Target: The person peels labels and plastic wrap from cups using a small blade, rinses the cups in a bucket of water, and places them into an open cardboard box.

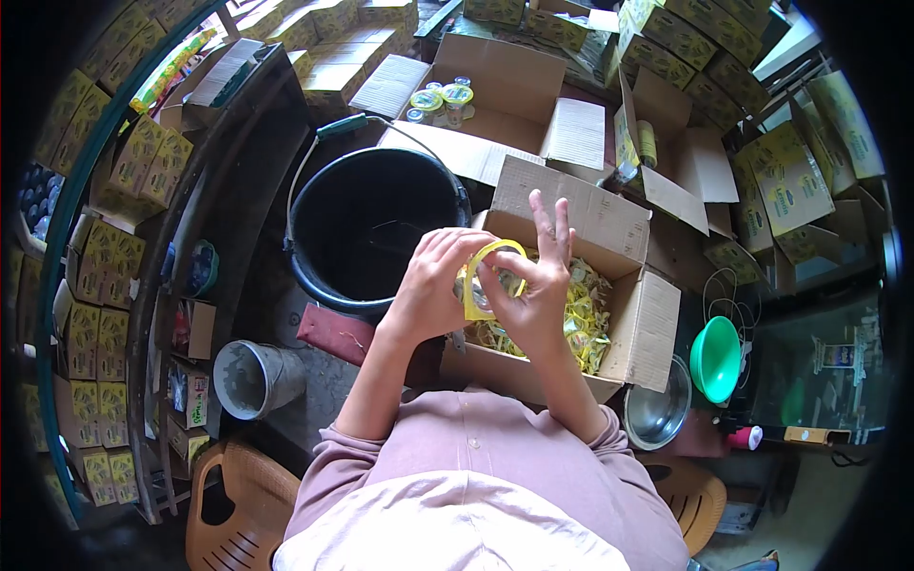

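A yellow ring-shaped sleeve point(469, 297), probably a label band, stands looped between my two hands. My left hand point(430, 285) is closed around its left side, fingers curled over the top. With thumb and forefinger, my right hand point(541, 297) pinches its right side, while other fingers stick up. Something clear shows inside the loop, too small to name. Just below the hands is an open carton point(655, 333) full of crumpled yellow printed sleeves point(586, 319).
A large black bucket point(314, 276) stands at left, near a grey bucket point(249, 381). Behind, an open carton point(505, 71) holds several small tubs point(455, 95). A steel bowl point(657, 404) and green bowl point(714, 360) sit at right. Stacked yellow boxes point(100, 333) line the shelves.
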`<state>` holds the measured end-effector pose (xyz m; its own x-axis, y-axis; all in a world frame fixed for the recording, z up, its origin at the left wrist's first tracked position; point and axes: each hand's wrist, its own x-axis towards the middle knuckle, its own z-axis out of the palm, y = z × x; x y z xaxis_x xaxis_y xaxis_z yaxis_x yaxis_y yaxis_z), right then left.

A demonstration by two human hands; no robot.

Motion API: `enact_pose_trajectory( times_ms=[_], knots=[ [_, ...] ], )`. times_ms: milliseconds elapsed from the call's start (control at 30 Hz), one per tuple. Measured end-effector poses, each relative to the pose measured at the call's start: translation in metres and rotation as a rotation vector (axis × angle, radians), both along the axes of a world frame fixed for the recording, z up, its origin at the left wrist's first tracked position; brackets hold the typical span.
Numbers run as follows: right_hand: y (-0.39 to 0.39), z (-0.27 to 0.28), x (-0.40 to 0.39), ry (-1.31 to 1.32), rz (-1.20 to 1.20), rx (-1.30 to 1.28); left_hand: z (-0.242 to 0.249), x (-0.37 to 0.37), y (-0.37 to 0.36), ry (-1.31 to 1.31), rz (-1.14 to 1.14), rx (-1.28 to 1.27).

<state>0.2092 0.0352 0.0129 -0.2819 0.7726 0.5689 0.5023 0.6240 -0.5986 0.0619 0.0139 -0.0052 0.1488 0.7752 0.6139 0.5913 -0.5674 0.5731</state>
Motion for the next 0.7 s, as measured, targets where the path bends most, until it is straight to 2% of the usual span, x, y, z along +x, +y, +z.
enact_pose_trajectory(
  times_ms=[100,200,267,333,367,400,467,533,600,700],
  knots=[
    [0.003,-0.001,0.011,0.123,-0.008,-0.005,-0.002,-0.006,0.000,0.001,0.066,-0.030],
    [0.011,-0.007,0.042,0.356,-0.095,-0.006,-0.009,-0.015,0.000,-0.349,0.049,-0.156],
    [0.016,-0.017,0.064,0.496,-0.200,-0.048,-0.011,-0.022,0.000,-0.354,0.094,-0.097],
    [0.021,-0.044,0.091,0.492,-0.292,-0.161,-0.011,-0.027,0.000,-0.390,0.116,-0.062],
    [0.020,-0.056,0.099,0.438,-0.356,-0.218,-0.014,-0.031,-0.003,-0.409,0.076,-0.105],
    [0.019,-0.073,0.111,0.216,-0.399,-0.320,-0.016,-0.031,-0.002,-0.436,0.064,-0.057],
    [0.007,-0.083,0.118,-0.478,-0.443,-0.479,-0.019,-0.029,0.000,-0.490,0.040,0.038],
    [-0.004,-0.100,0.119,-0.719,-0.382,-0.676,-0.016,-0.028,0.000,-0.493,0.007,0.057],
    [-0.005,-0.106,0.116,-0.599,-0.356,-0.553,-0.017,-0.030,0.001,-0.483,-0.002,0.045],
    [0.000,-0.091,0.101,-0.349,-0.343,-0.376,-0.029,-0.039,0.010,-0.753,-0.016,0.029]
  ],
)
